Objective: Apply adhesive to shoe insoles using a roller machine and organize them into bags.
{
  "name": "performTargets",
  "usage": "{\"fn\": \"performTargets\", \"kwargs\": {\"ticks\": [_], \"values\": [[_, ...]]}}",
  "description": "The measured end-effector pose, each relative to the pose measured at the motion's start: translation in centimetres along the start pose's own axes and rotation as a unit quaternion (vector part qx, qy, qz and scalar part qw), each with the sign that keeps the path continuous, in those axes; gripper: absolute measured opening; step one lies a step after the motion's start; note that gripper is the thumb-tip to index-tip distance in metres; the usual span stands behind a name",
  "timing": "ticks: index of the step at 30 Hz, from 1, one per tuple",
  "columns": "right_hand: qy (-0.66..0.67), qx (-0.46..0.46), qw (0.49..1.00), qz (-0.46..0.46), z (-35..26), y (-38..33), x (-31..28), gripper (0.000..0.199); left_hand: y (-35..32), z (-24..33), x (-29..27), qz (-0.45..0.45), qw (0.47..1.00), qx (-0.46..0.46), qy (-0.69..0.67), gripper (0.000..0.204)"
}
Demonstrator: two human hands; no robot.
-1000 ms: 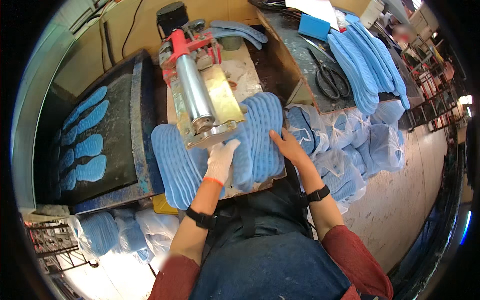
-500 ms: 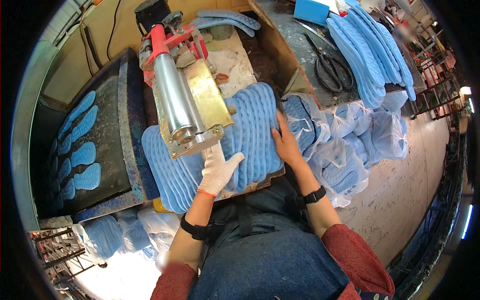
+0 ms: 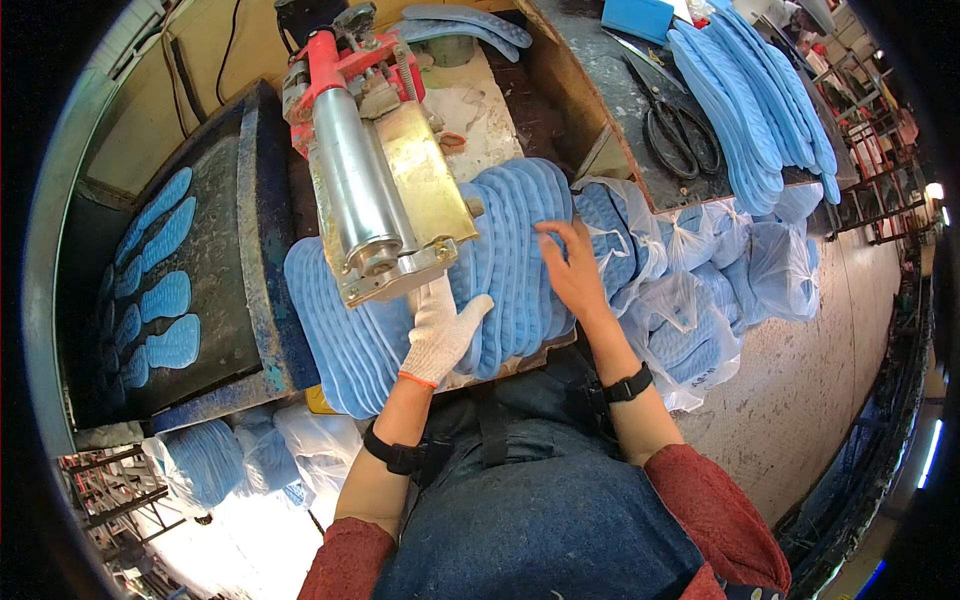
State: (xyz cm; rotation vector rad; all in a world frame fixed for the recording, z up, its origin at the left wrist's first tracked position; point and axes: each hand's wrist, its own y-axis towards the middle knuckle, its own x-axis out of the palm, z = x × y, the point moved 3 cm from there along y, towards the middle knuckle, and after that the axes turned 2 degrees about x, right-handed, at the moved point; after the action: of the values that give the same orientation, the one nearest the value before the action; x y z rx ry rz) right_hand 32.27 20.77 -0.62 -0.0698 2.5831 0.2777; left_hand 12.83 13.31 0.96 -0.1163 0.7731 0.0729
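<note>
With the gloved left hand (image 3: 440,335) pressed flat and open on the fanned blue insoles (image 3: 510,270) just near the roller machine (image 3: 375,190), keep the bare right hand (image 3: 572,272), open-palmed to the right, steadying the row so none slips.

Your left hand (image 3: 440,330) wears a white knitted cotton glove with an orange cuff; your right hand (image 3: 572,270) is bare. Both rest on matt, ribbed blue foam insoles (image 3: 520,250). The roller machine (image 3: 375,190) above them shows a polished steel cylinder, a dull brass-coloured plate and glossy red painted metal. Thin, shiny clear plastic bags (image 3: 700,300) hold more insoles. The scissors (image 3: 680,130) look like dark, worn metal.
</note>
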Motion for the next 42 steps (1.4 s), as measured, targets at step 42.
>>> {"fn": "performTargets", "kwargs": {"ticks": [42], "values": [[-0.053, -0.064, 0.996, 0.034, -9.5, 1.6, -8.3, 0.016, -9.7, -4.2, -17.6, 0.345, 0.926, 0.118, -0.097, 0.011]]}}
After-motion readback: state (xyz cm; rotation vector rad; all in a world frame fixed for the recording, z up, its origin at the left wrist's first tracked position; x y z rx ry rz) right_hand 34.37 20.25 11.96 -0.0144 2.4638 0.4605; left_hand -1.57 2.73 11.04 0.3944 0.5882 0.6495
